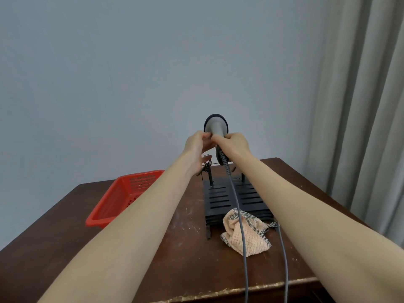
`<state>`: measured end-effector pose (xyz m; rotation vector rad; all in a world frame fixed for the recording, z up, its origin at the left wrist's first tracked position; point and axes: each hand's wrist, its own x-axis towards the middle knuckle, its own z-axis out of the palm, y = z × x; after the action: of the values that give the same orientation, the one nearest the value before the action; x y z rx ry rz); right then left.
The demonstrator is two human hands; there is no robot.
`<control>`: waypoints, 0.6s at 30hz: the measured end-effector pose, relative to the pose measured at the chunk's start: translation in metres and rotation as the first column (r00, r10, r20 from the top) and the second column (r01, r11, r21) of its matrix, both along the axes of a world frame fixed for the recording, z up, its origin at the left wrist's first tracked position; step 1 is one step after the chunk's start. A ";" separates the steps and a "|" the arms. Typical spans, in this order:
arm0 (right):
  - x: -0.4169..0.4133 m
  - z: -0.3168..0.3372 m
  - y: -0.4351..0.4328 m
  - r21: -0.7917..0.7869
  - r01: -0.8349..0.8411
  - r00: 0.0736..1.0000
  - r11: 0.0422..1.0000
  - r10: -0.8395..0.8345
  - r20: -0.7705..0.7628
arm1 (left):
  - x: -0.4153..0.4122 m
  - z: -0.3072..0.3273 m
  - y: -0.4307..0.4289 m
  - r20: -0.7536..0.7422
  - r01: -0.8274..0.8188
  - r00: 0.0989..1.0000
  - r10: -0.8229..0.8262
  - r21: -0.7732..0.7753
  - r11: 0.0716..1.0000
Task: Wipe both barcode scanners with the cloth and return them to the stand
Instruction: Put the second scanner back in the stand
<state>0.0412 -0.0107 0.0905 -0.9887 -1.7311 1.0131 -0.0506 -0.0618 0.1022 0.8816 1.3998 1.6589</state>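
I had the right hand (pixel 235 143) gripping the handle of the grey barcode scanner (pixel 215 125), raised above the stand (pixel 218 200) with its head pointing away; the left hand (pixel 196 145) pinched the handle just under the head; the black slatted stand sat on the brown surface (pixel 175 259); the peach cloth (pixel 247 235) lay crumpled against the stand's near edge; the scanner's grey cable (pixel 237 206) ran down across the cloth; a red basket (pixel 122 197) lay to the left.

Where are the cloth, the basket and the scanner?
cloth (pixel 255 239): head view, on its peach weave.
basket (pixel 115 200): head view, on its red side wall.
scanner (pixel 215 126): head view, on its grey head.
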 end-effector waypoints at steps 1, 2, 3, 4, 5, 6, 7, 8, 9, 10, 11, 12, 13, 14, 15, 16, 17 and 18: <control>-0.003 0.000 0.003 -0.001 0.015 1.000 1.000 -0.015 -0.007 | -0.004 -0.004 0.003 -0.031 -0.023 0.999 0.024 0.030 0.999; -0.005 0.000 0.005 -0.002 0.023 1.000 1.000 -0.023 -0.009 | -0.008 -0.010 0.006 -0.069 -0.056 0.996 0.060 0.054 0.997; -0.008 -0.002 0.006 -0.008 0.026 1.000 1.000 -0.026 -0.003 | -0.011 -0.018 0.010 -0.115 -0.099 0.988 0.106 0.062 0.993; -0.010 -0.004 0.007 -0.017 0.028 1.000 0.999 -0.028 0.006 | -0.015 -0.028 0.014 -0.169 -0.153 0.973 0.159 0.047 0.987; -0.014 -0.008 0.010 -0.026 0.033 0.999 0.999 -0.032 0.015 | -0.020 -0.039 0.018 -0.223 -0.203 0.954 0.201 0.014 0.979; -0.018 -0.012 0.012 -0.029 0.038 0.999 0.999 -0.038 0.017 | -0.023 -0.051 0.023 -0.269 -0.233 0.938 0.218 -0.025 0.972; -0.022 -0.016 0.015 -0.024 0.049 0.999 0.998 -0.049 0.014 | -0.027 -0.062 0.028 -0.295 -0.239 0.932 0.211 -0.062 0.969; -0.026 -0.019 0.018 -0.015 0.060 0.998 0.998 -0.060 0.010 | -0.029 -0.072 0.033 -0.314 -0.228 0.930 0.189 -0.094 0.969; -0.030 -0.022 0.020 -0.011 0.069 0.998 0.998 -0.069 0.003 | -0.032 -0.081 0.039 -0.347 -0.215 0.924 0.161 -0.122 0.969; -0.034 -0.024 0.023 -0.015 0.073 0.997 0.997 -0.074 -0.006 | -0.034 -0.088 0.045 -0.399 -0.207 0.908 0.132 -0.151 0.967; -0.036 -0.025 0.026 -0.023 0.077 0.997 0.997 -0.077 -0.014 | -0.036 -0.094 0.052 -0.450 -0.204 0.887 0.105 -0.177 0.963; -0.037 -0.027 0.029 -0.027 0.077 0.997 0.997 -0.077 -0.020 | -0.039 -0.100 0.058 -0.491 -0.205 0.867 0.083 -0.200 0.958; -0.038 -0.028 0.031 -0.027 0.074 0.997 0.997 -0.075 -0.025 | -0.041 -0.105 0.064 -0.516 -0.205 0.854 0.066 -0.216 0.955; -0.039 -0.030 0.034 -0.024 0.075 0.997 0.997 -0.075 -0.026 | -0.043 -0.111 0.070 -0.530 -0.203 0.847 0.053 -0.230 0.952; -0.040 -0.032 0.036 -0.019 0.078 0.997 0.997 -0.079 -0.023 | -0.045 -0.116 0.075 -0.553 -0.208 0.832 0.044 -0.239 0.949; -0.040 -0.034 0.039 -0.016 0.085 0.996 0.996 -0.085 -0.019 | -0.045 -0.120 0.079 -0.590 -0.220 0.807 0.036 -0.245 0.944; -0.041 -0.035 0.042 -0.018 0.092 0.996 0.996 -0.092 -0.015 | -0.046 -0.125 0.083 -0.633 -0.238 0.774 0.029 -0.248 0.939; -0.041 -0.036 0.044 -0.020 0.098 0.995 0.995 -0.099 -0.014 | -0.047 -0.129 0.087 -0.668 -0.260 0.744 0.031 -0.245 0.934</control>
<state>0.0006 0.0336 0.0542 -1.0656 -1.6467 0.9728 -0.0980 0.0253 -0.0269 1.2483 2.2043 1.1914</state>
